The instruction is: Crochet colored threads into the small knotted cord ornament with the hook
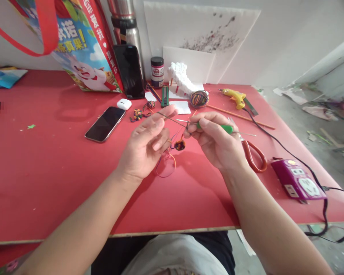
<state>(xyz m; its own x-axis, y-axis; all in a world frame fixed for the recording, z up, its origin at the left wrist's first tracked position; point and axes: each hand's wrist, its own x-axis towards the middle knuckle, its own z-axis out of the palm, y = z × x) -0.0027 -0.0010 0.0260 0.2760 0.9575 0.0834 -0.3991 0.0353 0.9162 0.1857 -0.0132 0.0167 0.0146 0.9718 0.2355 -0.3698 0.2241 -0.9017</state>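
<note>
My left hand [149,143] has its fingers curled, with a strand of multicolored yarn [174,121] running from it to my right hand. In my right hand [218,141] is a crochet hook with a green handle [228,128], its thin metal tip pointing left toward the strand. Thumb and fingers of that hand also pinch the yarn near the hook. A small dark and orange crocheted piece [180,145] hangs between the hands, just above the red tabletop. Loose yarn loops [166,176] dangle below my left hand.
Behind the hands are a yarn ball [199,99], a white crocheted piece [181,78] and a jar [157,72]. Red-handled scissors [255,156], a purple box [298,179] and a corded yellow glue gun [233,98] lie right. A phone [105,124] lies left.
</note>
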